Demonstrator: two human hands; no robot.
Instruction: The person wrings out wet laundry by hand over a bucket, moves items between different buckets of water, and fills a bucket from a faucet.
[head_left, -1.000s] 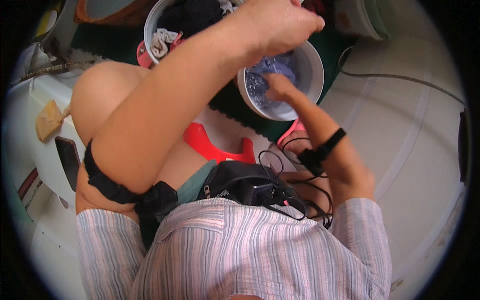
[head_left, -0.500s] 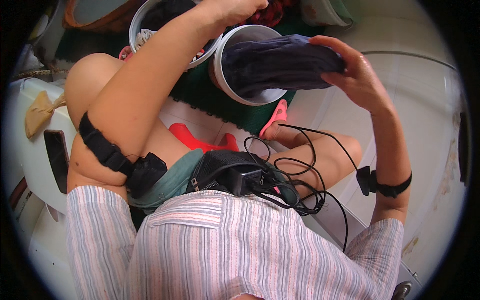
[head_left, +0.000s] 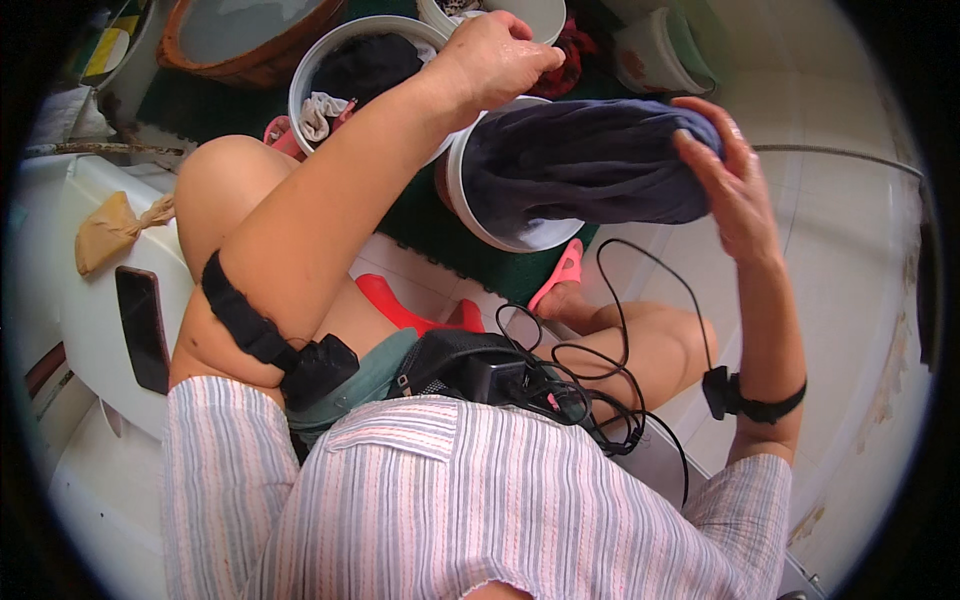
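Note:
A dark blue piece of wet-looking clothing [head_left: 600, 160] stretches out of a white bucket [head_left: 455, 180] to the right. My right hand [head_left: 735, 175] grips its right end, thumb and fingers on either side of the bunched fabric. What kind of garment it is cannot be made out. My left hand [head_left: 495, 62] hovers above the bucket's far left rim, its fingers loosely bent and apart, with nothing seen in them. Behind my left forearm stands a second white bucket [head_left: 300, 90], with black cloth [head_left: 365, 68] and a light cloth [head_left: 320, 115] inside.
At the far left is a brown basin [head_left: 190, 60] of water. A pale container [head_left: 640, 50] stands at the far right. On a white surface to my left lie a phone [head_left: 143, 330] and a knotted tan bag [head_left: 108, 235]. Black cables [head_left: 625, 300] loop over my lap.
The whole view has shifted, so the buckets now appear lower and more to the right. My right hand still grips the clothing, which looks more spread out.

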